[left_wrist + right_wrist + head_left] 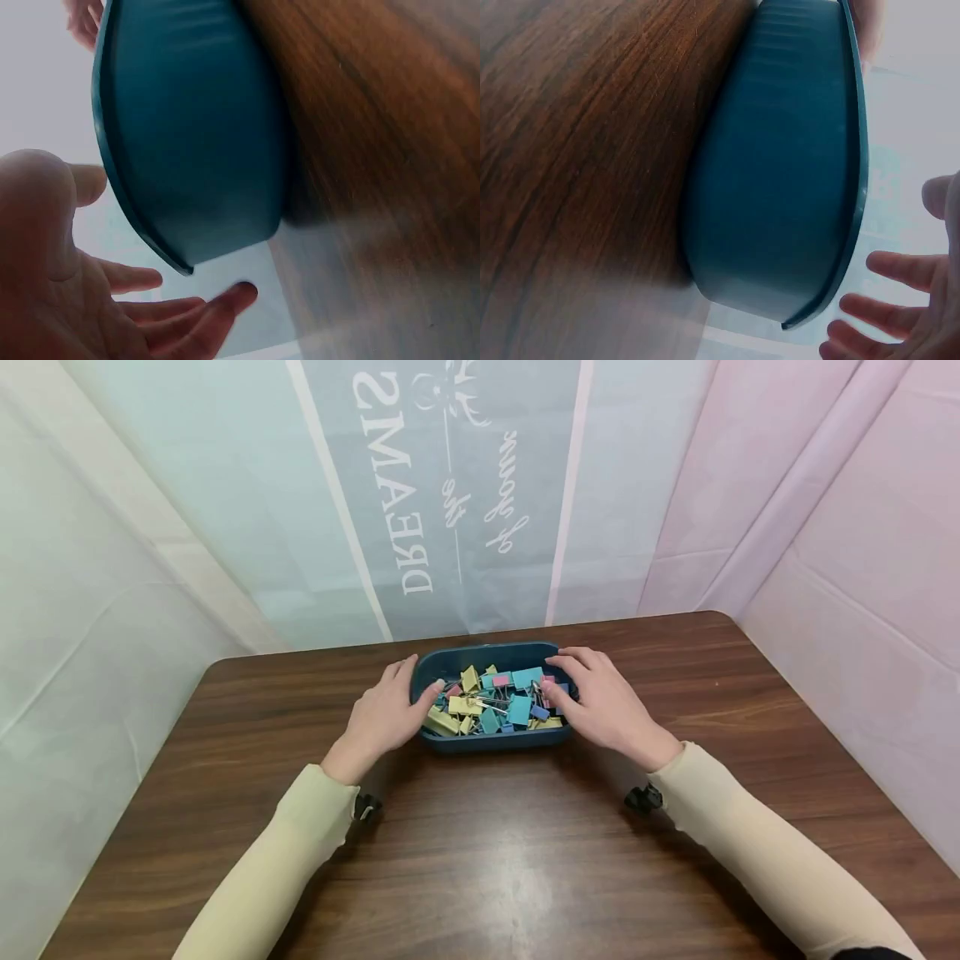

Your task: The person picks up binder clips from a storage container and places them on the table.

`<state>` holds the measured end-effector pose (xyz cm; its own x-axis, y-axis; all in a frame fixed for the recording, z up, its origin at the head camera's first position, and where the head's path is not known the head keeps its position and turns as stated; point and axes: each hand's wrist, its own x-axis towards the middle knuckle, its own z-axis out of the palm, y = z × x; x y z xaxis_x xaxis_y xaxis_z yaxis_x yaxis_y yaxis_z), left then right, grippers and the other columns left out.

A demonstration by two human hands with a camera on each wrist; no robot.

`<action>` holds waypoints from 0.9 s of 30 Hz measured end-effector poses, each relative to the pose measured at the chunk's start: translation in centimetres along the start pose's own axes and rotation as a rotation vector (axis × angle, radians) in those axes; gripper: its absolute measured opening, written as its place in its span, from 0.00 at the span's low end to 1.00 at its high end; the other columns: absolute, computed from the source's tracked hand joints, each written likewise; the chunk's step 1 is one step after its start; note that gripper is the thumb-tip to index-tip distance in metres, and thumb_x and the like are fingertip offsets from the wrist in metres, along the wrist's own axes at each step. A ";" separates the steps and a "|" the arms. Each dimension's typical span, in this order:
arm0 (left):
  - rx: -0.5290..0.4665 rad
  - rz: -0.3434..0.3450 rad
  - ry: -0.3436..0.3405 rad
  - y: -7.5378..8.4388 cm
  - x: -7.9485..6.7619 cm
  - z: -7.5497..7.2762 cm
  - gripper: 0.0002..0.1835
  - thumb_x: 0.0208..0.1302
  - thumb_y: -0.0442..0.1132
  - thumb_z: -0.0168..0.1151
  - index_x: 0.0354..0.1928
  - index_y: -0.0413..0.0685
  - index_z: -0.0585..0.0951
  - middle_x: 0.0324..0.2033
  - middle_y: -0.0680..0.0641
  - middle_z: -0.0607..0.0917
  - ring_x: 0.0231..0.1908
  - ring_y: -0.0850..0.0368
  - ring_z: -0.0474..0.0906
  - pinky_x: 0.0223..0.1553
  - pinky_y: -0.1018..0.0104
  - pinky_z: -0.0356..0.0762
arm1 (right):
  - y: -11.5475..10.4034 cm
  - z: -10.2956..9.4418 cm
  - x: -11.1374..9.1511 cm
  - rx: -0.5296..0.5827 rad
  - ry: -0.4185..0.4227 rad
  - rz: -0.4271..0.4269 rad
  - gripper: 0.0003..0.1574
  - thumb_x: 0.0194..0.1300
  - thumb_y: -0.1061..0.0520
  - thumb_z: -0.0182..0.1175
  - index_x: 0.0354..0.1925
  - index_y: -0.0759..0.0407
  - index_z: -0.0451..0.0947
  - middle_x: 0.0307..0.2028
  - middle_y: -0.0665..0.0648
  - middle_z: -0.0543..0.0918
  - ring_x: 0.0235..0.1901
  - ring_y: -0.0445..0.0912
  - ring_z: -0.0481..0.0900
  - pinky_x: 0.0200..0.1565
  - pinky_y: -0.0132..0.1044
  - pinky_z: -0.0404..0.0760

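A dark teal-blue plastic bin [497,744] stands on the table, filled with a jumble of binder clips [519,710] in yellow, turquoise, pink and blue. My left hand [386,714] is around the bin's left end, its thumb over the rim. In the left wrist view, its fingers [176,315] spread beside the bin's end with a gap to the wall. At the opposite end is my right hand [607,706], thumb and fingertips reaching over the rim above the clips. The right wrist view shows those fingers [889,311] extended and apart from the bin's outer wall.
The dark wood-grain table [480,852] ends at the back against a hanging cloth [615,510] with mirrored lettering. Pale fabric walls [97,568] close in both sides. Black wrist devices [643,798] sit under the light sleeves.
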<state>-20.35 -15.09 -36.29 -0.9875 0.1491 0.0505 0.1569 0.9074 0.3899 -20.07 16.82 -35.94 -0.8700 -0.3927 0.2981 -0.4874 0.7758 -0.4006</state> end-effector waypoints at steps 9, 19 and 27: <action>-0.155 -0.085 -0.005 -0.6 3.0 0.2 0.37 0.73 0.63 0.46 0.75 0.48 0.60 0.63 0.39 0.74 0.60 0.41 0.72 0.57 0.40 0.70 | -0.9 0.8 1.5 0.091 0.121 -0.082 0.18 0.73 0.48 0.57 0.51 0.58 0.81 0.54 0.57 0.79 0.56 0.51 0.72 0.58 0.51 0.73; -0.172 -0.162 0.010 -0.3 5.1 1.2 0.27 0.76 0.57 0.47 0.68 0.51 0.70 0.61 0.42 0.77 0.54 0.40 0.76 0.50 0.43 0.74 | -3.4 2.5 3.4 0.160 0.128 -0.206 0.08 0.69 0.58 0.62 0.45 0.59 0.82 0.45 0.55 0.81 0.37 0.48 0.78 0.37 0.40 0.77; -0.247 -0.137 0.011 -0.3 5.6 2.1 0.20 0.80 0.48 0.44 0.64 0.47 0.73 0.50 0.42 0.80 0.43 0.44 0.76 0.45 0.48 0.73 | -4.2 3.4 3.7 0.159 -0.098 -0.225 0.09 0.67 0.61 0.64 0.45 0.59 0.84 0.41 0.52 0.84 0.39 0.43 0.81 0.43 0.40 0.81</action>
<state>-25.89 -13.71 -38.07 -0.9996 0.0261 -0.0086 0.0155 0.7954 0.6059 -21.50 10.43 -36.11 -0.7376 -0.5985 0.3127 -0.6681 0.5796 -0.4666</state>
